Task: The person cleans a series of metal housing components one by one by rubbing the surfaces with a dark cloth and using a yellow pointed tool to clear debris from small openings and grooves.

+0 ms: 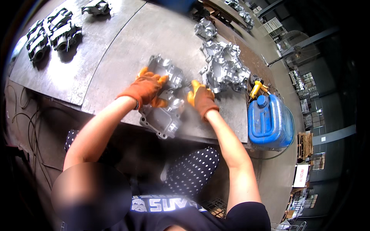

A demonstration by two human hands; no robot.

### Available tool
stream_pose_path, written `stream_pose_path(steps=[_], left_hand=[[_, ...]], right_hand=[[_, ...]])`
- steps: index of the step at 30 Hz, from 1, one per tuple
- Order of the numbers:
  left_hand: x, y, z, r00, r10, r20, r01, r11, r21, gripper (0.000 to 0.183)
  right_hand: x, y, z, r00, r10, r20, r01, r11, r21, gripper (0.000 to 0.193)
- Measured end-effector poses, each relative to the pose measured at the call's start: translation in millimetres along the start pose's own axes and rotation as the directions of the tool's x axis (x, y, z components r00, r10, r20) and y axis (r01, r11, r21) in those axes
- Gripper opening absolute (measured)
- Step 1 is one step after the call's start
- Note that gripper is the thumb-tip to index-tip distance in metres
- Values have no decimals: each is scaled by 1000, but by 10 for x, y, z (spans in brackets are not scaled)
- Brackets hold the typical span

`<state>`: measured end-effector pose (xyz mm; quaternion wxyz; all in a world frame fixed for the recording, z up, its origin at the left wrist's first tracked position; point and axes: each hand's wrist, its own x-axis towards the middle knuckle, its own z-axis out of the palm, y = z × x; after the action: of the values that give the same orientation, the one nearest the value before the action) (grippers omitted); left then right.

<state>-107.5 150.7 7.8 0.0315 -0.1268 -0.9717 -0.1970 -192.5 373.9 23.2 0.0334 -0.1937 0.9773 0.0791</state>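
Note:
My left hand [147, 87], in an orange work glove, lies over bare silver metal castings near the front of the metal table. Its fingers curl on the upper casting [169, 70], and its thumb reaches down toward the lower casting [160, 118]. That lower casting is an open, frame-like housing with bolt holes, at the table's front edge. To the right, my gloved right hand [202, 99] is closed just above the tabletop, beside the castings. Its fingers point away from me; whatever they hold, if anything, is hidden or blurred.
A cluster of silver castings [225, 65] stands at the right of the table [119, 50]. Dark castings [58, 32] sit at the far left. Beyond the right edge are a yellow power tool [256, 89] and a blue jerrycan [269, 121]. Cables [32, 134] hang at lower left.

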Motion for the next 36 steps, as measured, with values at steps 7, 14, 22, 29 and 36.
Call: stream_pose_path(steps=[7,14,22,29,36], left_hand=[[8,149,152,996,-19,-86,19,1000,-1,65],[4,196,159,994,-107,-11,107,994,12,76],[47,218,169,988,-155,22,155,988,22,85],[12,202,194,992,-119,-42,118,993,-9,80],[11,156,232,991,-83,-108,76,995,-65,67]], right_hand=[[64,-97,141,952,-219,-213,118,907,-404,19],[127,-164,216,879,-303,-367,73,848,-524,20],[129,-183,190,905,-285,-315,77,840,-538,26],[130,-243,182,923,-240,-302,9,796,-605,26],[134,-255,140,935,-221,-276,16,807,-590,24]])
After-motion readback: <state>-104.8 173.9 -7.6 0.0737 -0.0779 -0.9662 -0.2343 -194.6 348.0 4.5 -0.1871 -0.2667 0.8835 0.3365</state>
